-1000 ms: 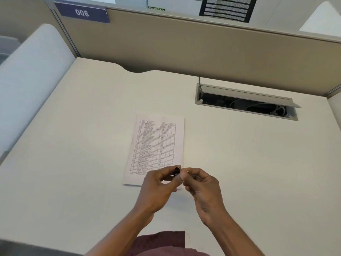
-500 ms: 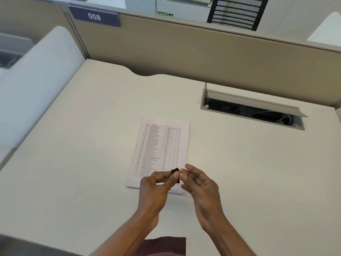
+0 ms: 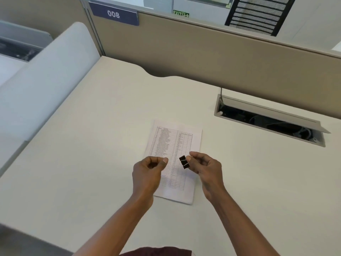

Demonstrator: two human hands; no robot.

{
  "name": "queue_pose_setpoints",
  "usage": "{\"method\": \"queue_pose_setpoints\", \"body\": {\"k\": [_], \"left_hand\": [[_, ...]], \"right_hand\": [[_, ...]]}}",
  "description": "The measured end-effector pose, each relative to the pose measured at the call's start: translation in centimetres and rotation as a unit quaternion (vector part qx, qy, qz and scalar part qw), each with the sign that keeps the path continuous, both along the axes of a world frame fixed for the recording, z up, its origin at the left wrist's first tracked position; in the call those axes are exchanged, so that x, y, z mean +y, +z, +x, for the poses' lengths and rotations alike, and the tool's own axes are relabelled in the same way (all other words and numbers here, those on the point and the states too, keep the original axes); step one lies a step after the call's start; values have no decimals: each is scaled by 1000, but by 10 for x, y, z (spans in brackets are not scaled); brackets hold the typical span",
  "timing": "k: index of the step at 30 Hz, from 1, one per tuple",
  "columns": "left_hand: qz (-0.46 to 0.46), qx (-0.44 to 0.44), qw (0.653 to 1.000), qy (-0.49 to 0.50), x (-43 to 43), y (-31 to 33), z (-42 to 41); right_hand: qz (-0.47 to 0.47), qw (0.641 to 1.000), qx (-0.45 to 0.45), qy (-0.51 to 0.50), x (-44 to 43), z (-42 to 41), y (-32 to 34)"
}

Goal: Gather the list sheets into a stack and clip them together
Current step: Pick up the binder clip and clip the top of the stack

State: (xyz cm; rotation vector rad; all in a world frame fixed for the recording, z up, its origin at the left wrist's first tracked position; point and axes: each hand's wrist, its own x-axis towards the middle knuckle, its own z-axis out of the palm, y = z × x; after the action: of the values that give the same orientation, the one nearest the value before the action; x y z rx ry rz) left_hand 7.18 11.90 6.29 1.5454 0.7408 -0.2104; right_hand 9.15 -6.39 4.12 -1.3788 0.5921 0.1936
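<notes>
A stack of printed list sheets (image 3: 175, 143) lies flat in the middle of the white desk (image 3: 92, 145), long side running away from me. Above its near half, my right hand (image 3: 204, 167) pinches a small black binder clip (image 3: 183, 162) between thumb and fingertips. My left hand (image 3: 149, 172) hovers a little to the left of the clip, fingers curled with thumb and forefinger together, holding nothing that I can see. The hands are apart and hide part of the sheets' lower half.
An open cable tray (image 3: 267, 122) with wires is set into the desk at the back right. A beige partition (image 3: 203, 58) with a "008" sign (image 3: 114, 14) closes the back; a white side panel (image 3: 46, 76) stands on the left.
The clip has passed from my left fingers to my right hand. The hands, touching before, have drawn apart sideways above the sheets. The view has shifted slightly.
</notes>
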Motion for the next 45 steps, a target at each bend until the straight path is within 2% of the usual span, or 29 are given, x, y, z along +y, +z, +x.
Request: {"method": "queue_pose_setpoints", "body": {"k": [5,9,13,16,21,29,45], "left_hand": [[101,-10,995,0,17,-16,49],[186,0,983,-5,22,-35,88],[233,20,972,-21,21,-44,113],[329,29,939,-96,15,-51,121],[392,66,903,-165,1,-53,135],[442,68,873,-195,-2,-54,144],[436,82,878,-180,-2,-50,148]], "right_hand": [[-58,996,-3,75,8,31,-21],[-99,990,7,98,14,40,-37],[-146,983,8,107,18,43,-46],[-161,982,8,103,20,43,-49],[-192,977,4,97,23,41,-52],[-210,974,7,88,25,40,-53],[-207,976,24,66,28,42,-51]]}}
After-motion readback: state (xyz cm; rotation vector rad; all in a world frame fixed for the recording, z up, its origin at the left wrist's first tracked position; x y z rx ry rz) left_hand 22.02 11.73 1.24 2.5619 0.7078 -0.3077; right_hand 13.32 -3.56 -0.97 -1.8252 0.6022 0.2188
